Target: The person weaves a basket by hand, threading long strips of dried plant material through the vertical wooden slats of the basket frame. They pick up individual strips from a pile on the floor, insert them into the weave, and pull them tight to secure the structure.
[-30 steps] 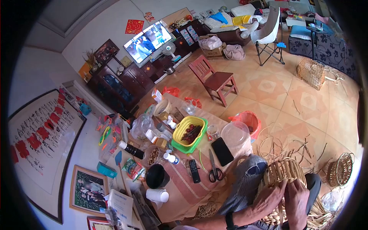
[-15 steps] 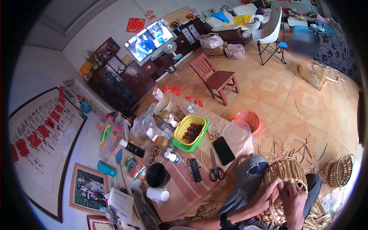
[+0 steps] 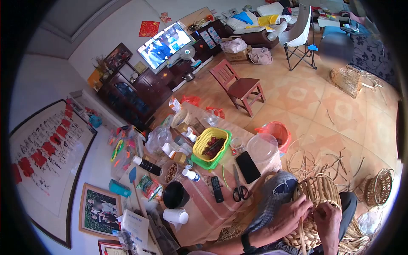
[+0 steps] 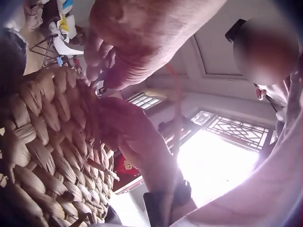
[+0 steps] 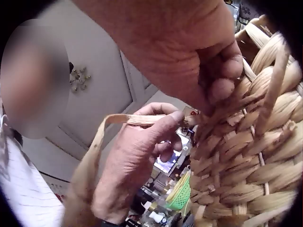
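Observation:
A partly woven basket (image 3: 319, 188) of pale plant fibre lies between the person's knees, its open frame of stakes pointing away in the head view. The left hand (image 3: 298, 211) pinches a flat strand (image 5: 98, 150) between thumb and fingers; the strand's long tail loops back past the wrist. Close beside it, the right hand (image 3: 327, 219) has curled fingertips gripping the edge of the weave, partly hidden by its own fingers. Thick plaited rows of the basket wall (image 4: 52, 142) fill the lower left of the left wrist view.
The cloth-covered table (image 3: 199, 212) on the left bears scissors (image 3: 239, 187), a phone (image 3: 247, 167), a remote (image 3: 216, 189) and a yellow basket (image 3: 209, 143). Loose strips (image 3: 335, 168) litter the floor, near a small finished-looking basket (image 3: 378, 188) and a red-lined bin (image 3: 278, 135).
The hands have parted slightly: the left hand has shifted left with the strand, while the right hand has stayed at the basket. More of the plaited wall shows below them.

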### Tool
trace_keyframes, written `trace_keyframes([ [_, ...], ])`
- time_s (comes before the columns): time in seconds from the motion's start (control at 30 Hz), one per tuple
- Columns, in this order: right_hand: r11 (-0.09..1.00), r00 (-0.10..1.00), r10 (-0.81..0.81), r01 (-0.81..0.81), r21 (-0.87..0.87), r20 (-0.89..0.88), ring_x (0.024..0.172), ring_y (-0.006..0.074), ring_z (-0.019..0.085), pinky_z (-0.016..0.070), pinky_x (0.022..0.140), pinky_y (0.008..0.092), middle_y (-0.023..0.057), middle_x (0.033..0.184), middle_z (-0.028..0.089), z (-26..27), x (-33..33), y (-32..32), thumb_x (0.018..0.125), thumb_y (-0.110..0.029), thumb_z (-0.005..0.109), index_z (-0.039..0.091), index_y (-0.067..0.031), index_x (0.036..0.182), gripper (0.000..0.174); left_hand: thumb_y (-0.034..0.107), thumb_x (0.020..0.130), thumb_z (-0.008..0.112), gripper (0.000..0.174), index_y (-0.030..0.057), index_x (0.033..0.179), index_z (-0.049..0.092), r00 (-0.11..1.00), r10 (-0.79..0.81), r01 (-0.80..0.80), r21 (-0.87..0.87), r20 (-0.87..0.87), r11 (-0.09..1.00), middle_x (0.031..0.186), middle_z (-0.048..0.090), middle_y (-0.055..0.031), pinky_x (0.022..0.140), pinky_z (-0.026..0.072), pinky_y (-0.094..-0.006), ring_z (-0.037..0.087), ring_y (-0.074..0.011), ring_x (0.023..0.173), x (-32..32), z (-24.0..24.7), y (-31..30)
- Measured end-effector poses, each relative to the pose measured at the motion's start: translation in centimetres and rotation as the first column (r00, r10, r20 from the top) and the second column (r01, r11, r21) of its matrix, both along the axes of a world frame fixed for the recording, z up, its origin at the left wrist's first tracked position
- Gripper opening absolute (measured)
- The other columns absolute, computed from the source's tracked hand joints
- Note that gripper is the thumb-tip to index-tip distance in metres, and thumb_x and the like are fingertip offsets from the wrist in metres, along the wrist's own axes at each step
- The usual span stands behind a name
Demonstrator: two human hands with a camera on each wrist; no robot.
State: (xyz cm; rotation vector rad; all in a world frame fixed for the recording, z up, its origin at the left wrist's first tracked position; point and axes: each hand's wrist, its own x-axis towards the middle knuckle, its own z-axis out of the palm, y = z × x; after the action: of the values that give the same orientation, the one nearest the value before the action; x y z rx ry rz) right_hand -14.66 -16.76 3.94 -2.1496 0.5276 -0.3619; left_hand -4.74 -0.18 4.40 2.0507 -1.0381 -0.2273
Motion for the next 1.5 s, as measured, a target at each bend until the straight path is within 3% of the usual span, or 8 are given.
trace_keyframes([
  [0.27, 0.992, 0.986, 0.076, -0.091, 0.093, 0.149, 0.053, 0.0095, 0.054, 0.0419, 0.053, 0.0276, -0.0004, 0.064, 0.060, -4.4, -3.6, -3.6, 0.087, -0.007, 0.087, 0.070, 0.0006, 0.082, 0.020, 0.007, 0.092, 0.081, 0.017, 0.0049, 0.106, 0.071, 0.955, 0.065, -0.128, -0.206, -0.289, 0.970, 0.093, 0.063, -0.0097, 0.068, 0.0522, -0.0381, 0.066, -0.0253, 0.078, 1.3, -2.1, -0.9],
  [0.37, 0.783, 0.997, 0.001, -0.047, 0.621, 0.074, 0.049, 0.0067, 0.053, 0.0398, 0.046, 0.0242, -0.0010, 0.064, 0.061, -3.3, -4.8, -4.8, 0.089, -0.015, 0.091, 0.070, -0.0009, 0.084, 0.026, 0.009, 0.092, 0.083, 0.015, 0.0049, 0.101, 0.073, 0.913, 0.066, -0.171, -0.230, -0.403, 0.958, 0.086, 0.062, -0.0062, 0.066, 0.0482, -0.0326, 0.061, -0.0182, 0.074, 1.6, -2.2, -0.9],
  [0.43, 0.735, 0.991, -0.015, -0.077, 0.673, 0.130, 0.046, 0.0066, 0.053, 0.0391, 0.040, 0.0230, -0.0014, 0.064, 0.062, -5.7, -5.4, -5.9, 0.088, -0.020, 0.092, 0.070, -0.0026, 0.086, 0.028, 0.008, 0.092, 0.085, 0.019, 0.0031, 0.106, 0.073, 0.854, 0.052, -0.192, -0.222, -0.518, 0.956, 0.091, 0.061, -0.0032, 0.067, 0.0466, -0.0312, 0.058, -0.0138, 0.075, 1.6, -2.9, -0.5],
  [0.77, 0.593, 0.986, -0.129, 0.159, 0.790, -0.101, 0.070, 0.0120, 0.057, 0.0429, 0.069, 0.0265, -0.0048, 0.083, 0.068, -3.9, -7.0, -5.7, 0.097, -0.003, 0.079, 0.077, -0.0061, 0.103, 0.006, 0.019, 0.096, 0.082, 0.030, 0.0074, 0.117, 0.064, 0.998, 0.024, -0.032, -0.135, -0.061, 0.990, 0.097, 0.064, -0.0115, 0.073, 0.0585, -0.0427, 0.072, -0.0338, 0.088, 1.2, -2.4, 0.0],
  [0.87, 0.652, 0.987, -0.161, 0.090, 0.753, 0.021, 0.049, 0.0083, 0.055, 0.0414, 0.046, 0.0220, -0.0003, 0.066, 0.064, -6.5, -6.7, -6.9, 0.090, -0.022, 0.089, 0.070, -0.0034, 0.089, 0.026, 0.017, 0.097, 0.080, 0.025, 0.0071, 0.112, 0.062, 0.996, 0.045, -0.036, -0.108, 0.082, 0.993, 0.093, 0.061, -0.0112, 0.069, 0.0574, -0.0430, 0.071, -0.0329, 0.083, 0.6, -2.4, -0.6],
  [1.0, 0.982, 0.999, -0.033, 0.028, 0.185, 0.021, 0.079, 0.0154, 0.059, 0.0455, 0.071, 0.0311, 0.0035, 0.093, 0.062, -2.9, -5.0, -6.9, 0.085, -0.017, 0.091, 0.067, -0.0017, 0.098, 0.031, 0.012, 0.097, 0.078, 0.021, 0.0061, 0.108, 0.061, 0.999, 0.047, -0.044, -0.143, 0.019, 0.989, 0.093, 0.060, -0.0114, 0.067, 0.0563, -0.0439, 0.069, -0.0329, 0.078, 0.7, -3.3, -0.9],
  [1.17, 0.871, 0.977, 0.205, -0.157, -0.466, 0.054, 0.087, 0.0370, 0.061, 0.0495, 0.076, 0.0487, 0.0145, 0.092, 0.063, 1.9, -0.2, -2.7, 0.070, -0.008, 0.089, 0.069, -0.0030, 0.099, 0.035, -0.002, 0.089, 0.071, 0.023, 0.0031, 0.109, 0.060, 0.998, 0.066, -0.068, -0.138, -0.022, 0.988, 0.094, 0.061, -0.0143, 0.069, 0.0563, -0.0463, 0.070, -0.0372, 0.082, 0.7, -2.9, -0.9],
  [1.5, 0.902, 0.997, 0.064, -0.039, -0.429, 0.046, 0.080, 0.0403, 0.065, 0.0500, 0.071, 0.0518, 0.0159, 0.085, 0.063, -1.3, -1.0, -1.3, 0.080, -0.003, 0.079, 0.062, -0.0037, 0.090, 0.020, 0.008, 0.096, 0.078, 0.017, 0.0028, 0.105, 0.065, 0.971, 0.091, -0.121, -0.125, -0.220, 0.985, 0.096, 0.070, -0.0128, 0.074, 0.0583, -0.0401, 0.073, -0.0308, 0.083, 0.8, -1.7, -1.2],
])
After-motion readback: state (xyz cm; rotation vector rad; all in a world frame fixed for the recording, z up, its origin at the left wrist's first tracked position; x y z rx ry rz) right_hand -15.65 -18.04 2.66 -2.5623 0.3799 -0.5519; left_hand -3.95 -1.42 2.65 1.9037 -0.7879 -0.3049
